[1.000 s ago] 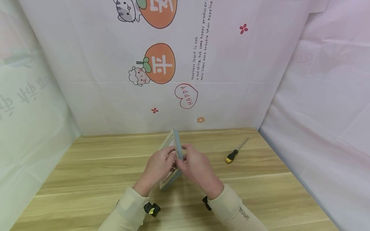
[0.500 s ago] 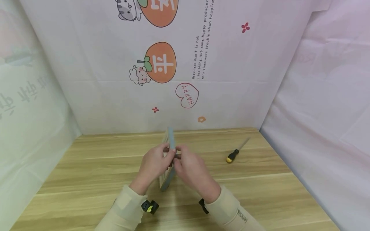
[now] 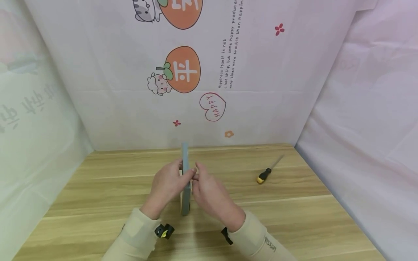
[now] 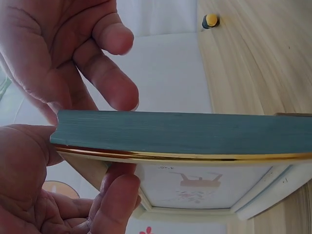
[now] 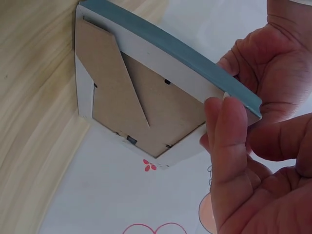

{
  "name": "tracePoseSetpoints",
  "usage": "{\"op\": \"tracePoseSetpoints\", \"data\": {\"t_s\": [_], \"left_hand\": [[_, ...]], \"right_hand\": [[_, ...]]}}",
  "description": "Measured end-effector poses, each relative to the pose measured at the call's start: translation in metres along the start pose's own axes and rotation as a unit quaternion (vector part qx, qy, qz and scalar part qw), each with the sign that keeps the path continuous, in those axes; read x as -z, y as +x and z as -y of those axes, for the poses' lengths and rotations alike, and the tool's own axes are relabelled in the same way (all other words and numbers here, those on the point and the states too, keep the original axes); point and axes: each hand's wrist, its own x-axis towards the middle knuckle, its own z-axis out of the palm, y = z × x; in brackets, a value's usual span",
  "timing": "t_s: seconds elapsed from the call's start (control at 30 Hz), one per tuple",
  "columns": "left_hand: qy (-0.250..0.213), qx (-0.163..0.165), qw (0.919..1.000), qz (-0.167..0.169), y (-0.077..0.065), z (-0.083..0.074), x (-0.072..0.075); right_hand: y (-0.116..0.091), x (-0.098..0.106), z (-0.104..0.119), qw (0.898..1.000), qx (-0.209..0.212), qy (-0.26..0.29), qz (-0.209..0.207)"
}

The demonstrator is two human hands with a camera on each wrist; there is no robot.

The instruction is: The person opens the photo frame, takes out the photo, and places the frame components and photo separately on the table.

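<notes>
An upright picture frame (image 3: 185,197) with a blue-green edge is seen nearly edge-on in the head view. My left hand (image 3: 168,183) grips its near part, thumb over the edge and fingers on the front side. In the left wrist view, gold trim and a printed insert (image 4: 200,185) show. My right hand (image 3: 210,192) is at the back side, its fingers loosely bent. In the right wrist view, its fingertips (image 5: 229,109) are right at the frame's corner. The brown backing board (image 5: 161,97) has a stand leg (image 5: 107,63) and small black tabs (image 5: 131,140).
A screwdriver (image 3: 263,175) with a black and yellow handle lies on the wood-grain table (image 3: 114,188), to the right. White printed cloth (image 3: 254,108) hangs behind the table and along both sides.
The picture frame has turned from slanted to edge-on and shifted slightly left. Both hands moved left with it, and the right hand's fingers have loosened from its edge.
</notes>
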Motion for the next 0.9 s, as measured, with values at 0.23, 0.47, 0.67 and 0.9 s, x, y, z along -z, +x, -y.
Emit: {"op": "tracePoseSetpoints", "data": {"t_s": [0.23, 0.47, 0.67, 0.9], "left_hand": [[0.010, 0.010, 0.9998, -0.011, 0.001, 0.008, 0.004], [0.007, 0.022, 0.9997, -0.007, 0.000, 0.013, 0.008], [0.007, 0.020, 0.9997, -0.013, -0.001, 0.017, 0.013], [-0.005, 0.026, 0.9996, -0.010, -0.003, 0.022, 0.015]], "right_hand": [[-0.001, -0.005, 0.002, 0.999, 0.030, 0.006, 0.018], [-0.001, -0.008, 0.003, 0.999, 0.040, -0.005, 0.032], [0.000, -0.009, -0.002, 0.999, 0.037, -0.020, 0.032], [0.004, -0.013, -0.015, 0.999, 0.003, -0.030, 0.040]]}}
